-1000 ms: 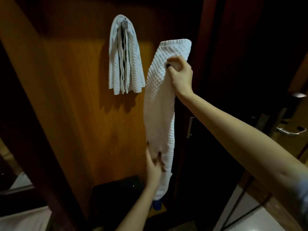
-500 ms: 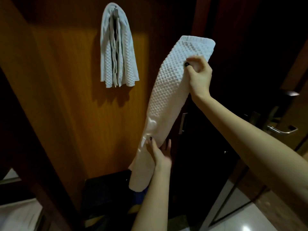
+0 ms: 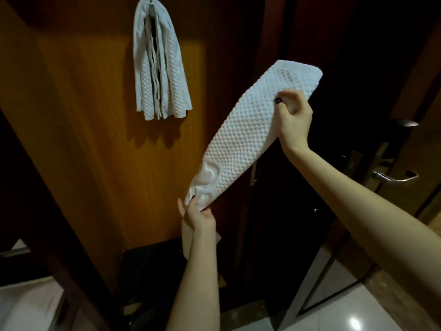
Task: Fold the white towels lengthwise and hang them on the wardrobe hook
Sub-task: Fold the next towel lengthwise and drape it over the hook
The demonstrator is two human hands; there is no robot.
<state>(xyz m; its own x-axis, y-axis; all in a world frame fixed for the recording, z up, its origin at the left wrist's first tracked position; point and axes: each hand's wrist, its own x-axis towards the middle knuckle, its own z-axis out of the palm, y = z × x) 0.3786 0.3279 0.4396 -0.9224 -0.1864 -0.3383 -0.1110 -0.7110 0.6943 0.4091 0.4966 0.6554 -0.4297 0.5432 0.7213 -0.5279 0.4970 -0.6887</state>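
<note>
Holding white towel (image 3: 241, 134), left hand (image 3: 200, 218), right hand (image 3: 294, 120)

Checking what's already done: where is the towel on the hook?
Head view, upper left: the hung towel drapes over the hook on the wooden wardrobe panel, above and left of the folded towel held by the left hand and right hand.

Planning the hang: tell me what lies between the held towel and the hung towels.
Head view: only bare wood panel separates the held towel from the hung towels.
</note>
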